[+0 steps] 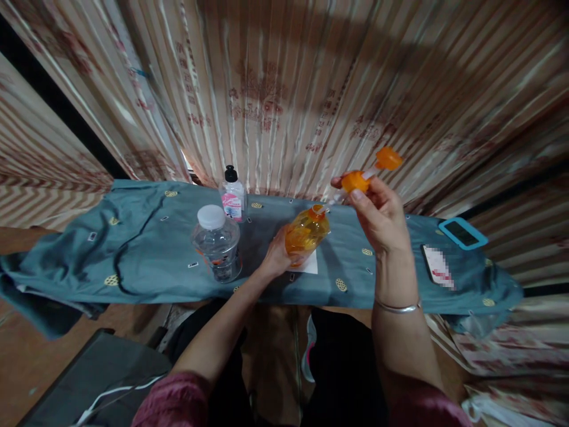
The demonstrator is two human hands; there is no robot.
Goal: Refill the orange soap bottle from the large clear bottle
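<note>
An orange see-through bottle (306,232) stands on the table covered by a blue-grey cloth (146,255), its neck uncapped. My left hand (276,255) is wrapped round its lower body. My right hand (377,214) is raised above and to the right of the bottle, pinching the orange pump cap (355,180); the pump's nozzle head (388,158) sticks up to the right and its thin tube points down toward the bottle mouth.
A clear plastic jar with a white lid (217,242) stands left of the bottle. Behind it is a small bottle with a black cap (232,196). A phone in a blue case (462,232) and a card (438,267) lie at the right. Curtains hang behind.
</note>
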